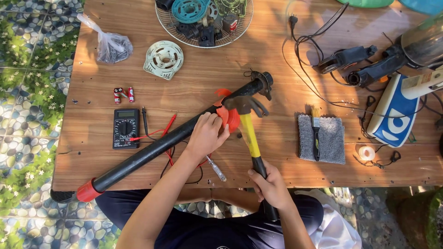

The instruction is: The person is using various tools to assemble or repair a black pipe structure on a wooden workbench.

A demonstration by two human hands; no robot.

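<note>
Black pole (157, 147) runs diagonally across the table (194, 87), left hand (206, 134) wrapped round it right beside the orange collar (229, 116), right hand (270, 184) fisted low on the hammer (248, 122), whose head sits against that collar, handle pointing back at me.

You worked at a wooden plank table (323, 180) standing outdoors, its boards warm brown and scuffed. Sunlight fell across it in dappled patches, brightest along the far edge. Beneath and around it lay a floor (27, 115) patterned with rounded pebbles, green leaves and small white flowers.
</note>
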